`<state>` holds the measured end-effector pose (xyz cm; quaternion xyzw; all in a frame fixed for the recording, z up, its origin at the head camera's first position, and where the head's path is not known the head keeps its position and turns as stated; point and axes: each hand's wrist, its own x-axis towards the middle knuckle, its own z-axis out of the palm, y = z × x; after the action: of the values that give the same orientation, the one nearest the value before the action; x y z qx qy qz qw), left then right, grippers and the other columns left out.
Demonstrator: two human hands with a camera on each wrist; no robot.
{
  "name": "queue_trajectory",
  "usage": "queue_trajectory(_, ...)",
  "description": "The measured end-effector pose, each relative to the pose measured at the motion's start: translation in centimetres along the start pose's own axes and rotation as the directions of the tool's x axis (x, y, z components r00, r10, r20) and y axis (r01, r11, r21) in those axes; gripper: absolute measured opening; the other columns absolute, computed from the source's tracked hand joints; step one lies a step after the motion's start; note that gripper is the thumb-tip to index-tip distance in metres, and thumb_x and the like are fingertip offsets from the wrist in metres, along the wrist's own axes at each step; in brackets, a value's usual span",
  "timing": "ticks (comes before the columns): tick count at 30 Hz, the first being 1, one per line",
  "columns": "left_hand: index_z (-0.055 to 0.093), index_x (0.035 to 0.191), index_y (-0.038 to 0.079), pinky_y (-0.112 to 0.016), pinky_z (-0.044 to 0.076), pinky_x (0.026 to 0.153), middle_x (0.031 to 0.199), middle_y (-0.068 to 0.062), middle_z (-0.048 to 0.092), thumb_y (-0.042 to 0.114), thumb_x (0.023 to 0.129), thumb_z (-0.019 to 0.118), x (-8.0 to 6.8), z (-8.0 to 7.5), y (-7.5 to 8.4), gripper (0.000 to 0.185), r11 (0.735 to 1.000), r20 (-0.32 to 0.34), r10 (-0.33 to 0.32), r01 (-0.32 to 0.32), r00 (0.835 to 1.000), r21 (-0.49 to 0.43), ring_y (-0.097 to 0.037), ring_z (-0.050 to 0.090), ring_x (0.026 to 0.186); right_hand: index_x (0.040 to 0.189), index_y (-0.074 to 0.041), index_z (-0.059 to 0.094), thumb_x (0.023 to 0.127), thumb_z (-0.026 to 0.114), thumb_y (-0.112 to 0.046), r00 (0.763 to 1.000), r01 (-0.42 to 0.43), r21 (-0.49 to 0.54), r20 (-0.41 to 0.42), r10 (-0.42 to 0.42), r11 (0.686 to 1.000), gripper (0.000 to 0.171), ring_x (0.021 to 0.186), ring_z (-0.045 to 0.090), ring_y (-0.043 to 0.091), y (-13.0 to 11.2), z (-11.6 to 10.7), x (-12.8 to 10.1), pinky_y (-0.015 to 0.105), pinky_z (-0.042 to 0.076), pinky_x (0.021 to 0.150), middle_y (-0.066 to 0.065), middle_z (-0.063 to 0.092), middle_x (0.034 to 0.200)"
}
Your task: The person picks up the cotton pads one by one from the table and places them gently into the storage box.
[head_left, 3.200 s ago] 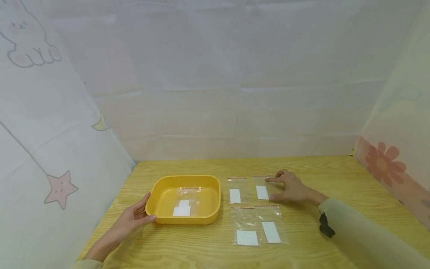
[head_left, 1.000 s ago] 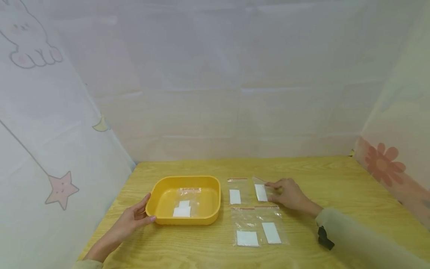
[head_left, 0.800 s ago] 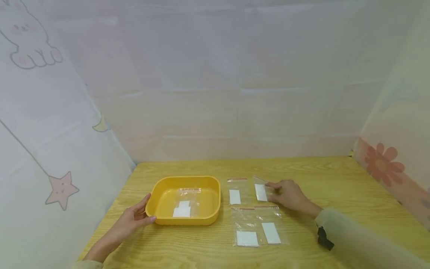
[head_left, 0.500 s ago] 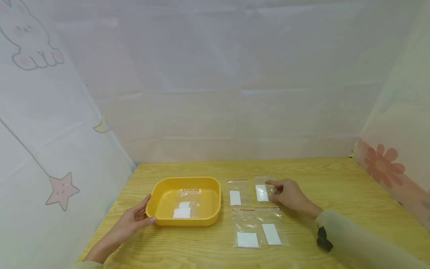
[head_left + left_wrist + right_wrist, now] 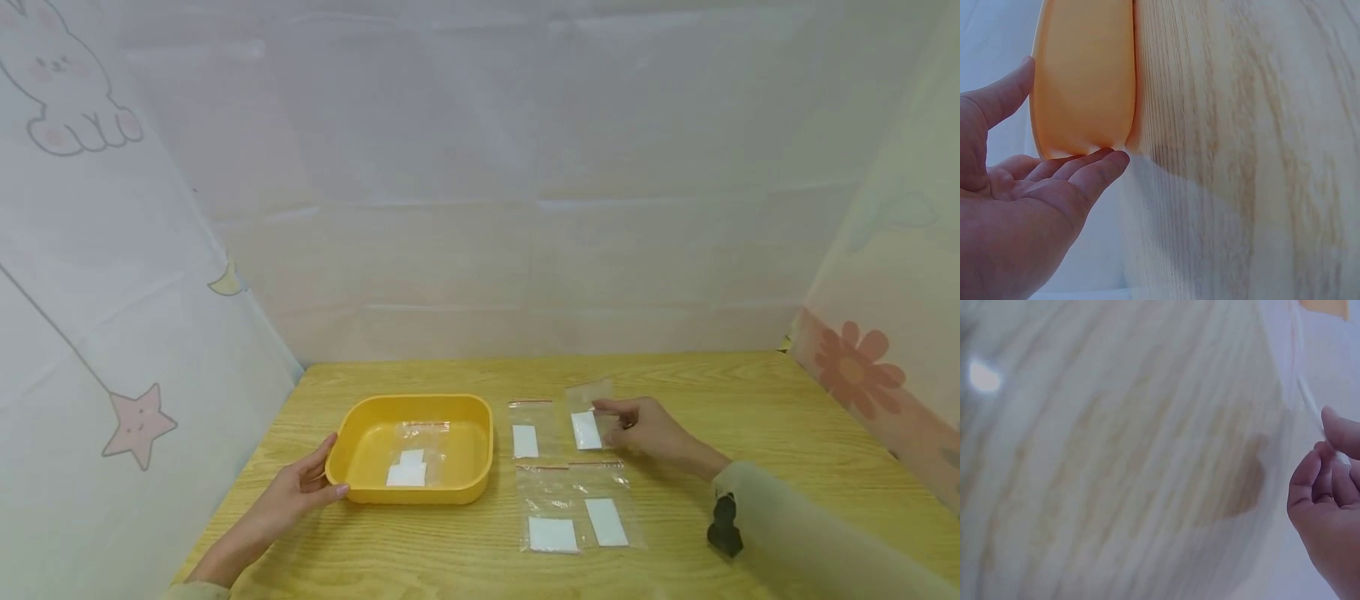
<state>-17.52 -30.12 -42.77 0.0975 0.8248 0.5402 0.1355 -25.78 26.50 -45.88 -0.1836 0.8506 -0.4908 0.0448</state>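
Observation:
My left hand [image 5: 288, 492] holds the left end of a yellow plastic basin [image 5: 412, 494]. In the left wrist view its thumb touches the rim and its fingers rest against the outer wall. Inside the basin lie clear zip bags [image 5: 427, 432] with white pieces. My right hand [image 5: 652, 432] pinches the right edge of a small clear zip bag [image 5: 587, 430], tilted up, with a white rectangular piece in it. The right wrist view shows this bag edge-on between thumb and fingers. To its left lies another zip bag [image 5: 525, 440].
Two more zip bags with white pieces, one on the left [image 5: 552, 533] and one on the right [image 5: 606, 522], lie nearer me on the wooden table [image 5: 420, 554]. White patterned sheets [image 5: 525, 250] enclose the table's back and sides.
My right hand has moved from the bag's upper right corner slightly nearer me and now pinches it. The bag has lifted and tilted off the table. Left hand and basin stay put.

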Motion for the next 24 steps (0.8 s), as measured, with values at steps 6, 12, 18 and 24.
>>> queue_trajectory(6,0.011,0.168,-0.001,-0.034,0.052,0.104,0.171,-0.023,0.009,0.016,0.104,0.070,-0.1,0.1,0.0,0.088,1.000,-0.003,0.011,-0.011,1.000,-0.023,-0.049,0.033,0.148,0.154,0.004,0.050,0.097,0.077,-0.006,0.999,-0.010,0.121,0.039,0.005,0.993,0.064,0.088,0.053,0.018,-1.4,-0.9,-0.2,0.024,0.048,0.072,0.025,0.054,0.151)
queue_trajectory(12,0.010,0.168,-0.001,-0.035,0.053,0.103,0.170,-0.024,0.010,0.014,0.104,0.070,0.0,0.1,-0.1,0.089,0.999,0.002,0.018,-0.018,1.000,-0.040,-0.049,0.033,0.148,0.160,-0.001,0.044,0.099,0.076,-0.016,0.998,-0.017,0.206,0.068,0.003,0.978,0.071,0.150,0.035,0.042,-3.5,-1.2,0.2,0.043,0.042,0.114,0.018,0.043,0.162)
queue_trajectory(18,0.008,0.167,-0.002,-0.035,0.053,0.103,0.170,-0.025,0.009,0.015,0.105,0.069,0.0,0.0,-0.2,0.089,0.999,0.013,0.026,-0.026,1.000,-0.039,-0.050,0.033,0.147,0.163,-0.003,0.038,0.099,0.076,-0.015,0.993,-0.040,0.311,0.120,0.002,0.950,0.075,0.155,0.026,0.040,-6.2,-0.4,1.0,0.054,0.031,0.121,0.016,0.032,0.169)
queue_trajectory(24,0.009,0.168,-0.001,-0.035,0.051,0.105,0.170,-0.024,0.009,0.015,0.105,0.069,0.0,0.0,-0.2,0.088,0.999,0.012,0.019,-0.019,1.000,-0.046,-0.050,0.030,0.149,0.165,-0.002,0.032,0.100,0.074,-0.007,0.981,-0.025,0.440,0.182,-0.062,0.898,0.077,0.155,0.026,0.040,-9.1,1.4,2.4,0.031,0.045,0.112,0.019,0.024,0.171)
